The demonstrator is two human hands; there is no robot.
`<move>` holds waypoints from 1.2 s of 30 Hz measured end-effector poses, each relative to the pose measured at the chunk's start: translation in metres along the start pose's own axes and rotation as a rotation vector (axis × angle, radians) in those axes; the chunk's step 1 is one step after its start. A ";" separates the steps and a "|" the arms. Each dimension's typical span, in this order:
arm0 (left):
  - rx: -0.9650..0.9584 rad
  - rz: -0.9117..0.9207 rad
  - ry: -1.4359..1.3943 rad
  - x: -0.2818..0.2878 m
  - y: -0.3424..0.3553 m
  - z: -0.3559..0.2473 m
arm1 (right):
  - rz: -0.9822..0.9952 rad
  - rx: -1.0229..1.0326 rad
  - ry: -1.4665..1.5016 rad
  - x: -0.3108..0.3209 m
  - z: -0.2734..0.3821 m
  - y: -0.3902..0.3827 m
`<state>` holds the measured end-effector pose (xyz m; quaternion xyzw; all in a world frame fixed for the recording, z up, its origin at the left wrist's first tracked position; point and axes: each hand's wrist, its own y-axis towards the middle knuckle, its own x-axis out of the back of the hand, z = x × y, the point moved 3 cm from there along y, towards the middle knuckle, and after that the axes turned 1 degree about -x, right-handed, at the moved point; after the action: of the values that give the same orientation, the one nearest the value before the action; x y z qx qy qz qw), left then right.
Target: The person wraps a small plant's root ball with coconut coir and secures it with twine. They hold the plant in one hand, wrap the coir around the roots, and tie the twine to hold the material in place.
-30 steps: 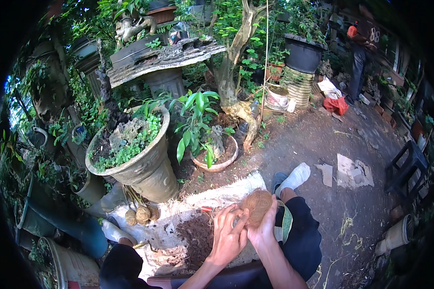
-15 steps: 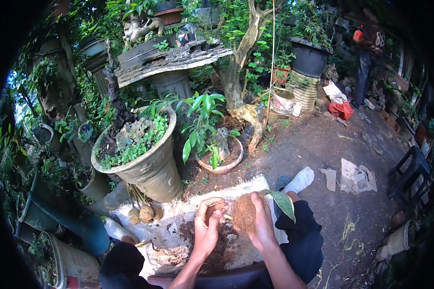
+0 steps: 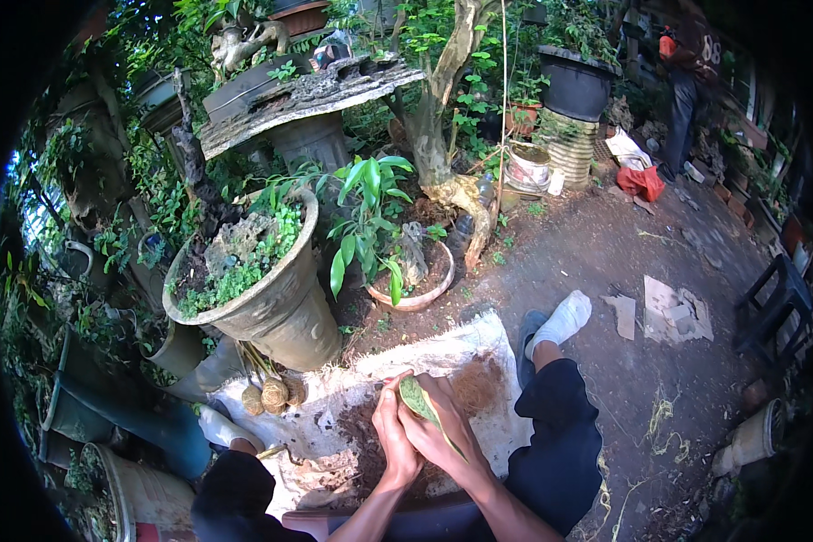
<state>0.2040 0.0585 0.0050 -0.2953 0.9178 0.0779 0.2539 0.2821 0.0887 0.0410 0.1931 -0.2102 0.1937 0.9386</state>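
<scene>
My left hand [image 3: 393, 438] and my right hand [image 3: 444, 417] are closed together in front of me, palms facing. Between them is a leafy plant; its long green leaf [image 3: 415, 397] with a pale edge lies over the right hand. The plant's fibre-wrapped root ball, seen half a second ago, is now hidden by my fingers. Below the hands is a white sack cloth [image 3: 406, 361] strewn with dark soil. A heap of loose brown fibre [image 3: 479, 384] lies on it just beyond the right hand. Several round wrapped balls with stems [image 3: 274, 395] rest at the cloth's left.
A large stone-coloured pot [image 3: 289, 312] and a shallow bowl planter [image 3: 415, 298] stand beyond the cloth. Torn cardboard [image 3: 673, 312] and stringy fibres [image 3: 659, 425] lie on the ground at right, near a dark plastic stool [image 3: 775, 303]. Another person [image 3: 685, 108] stands far right.
My hands have come together around the root ball, which was in my right hand with the left apart. The leaf has swung from the right side to over my hands, uncovering the loose fibre heap.
</scene>
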 end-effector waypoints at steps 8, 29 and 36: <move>0.027 -0.197 0.152 0.034 -0.001 0.050 | 0.079 -0.102 0.098 -0.005 -0.009 -0.010; -0.078 -0.107 0.072 0.022 -0.005 0.056 | -0.147 -0.213 0.415 -0.022 -0.027 0.004; 0.141 -0.177 -0.232 0.022 0.012 0.036 | -0.036 -0.405 0.780 -0.008 -0.028 0.005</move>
<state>0.1965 0.0680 -0.0372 -0.3455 0.8558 0.0240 0.3844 0.2818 0.1036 0.0149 -0.0787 0.1297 0.1907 0.9699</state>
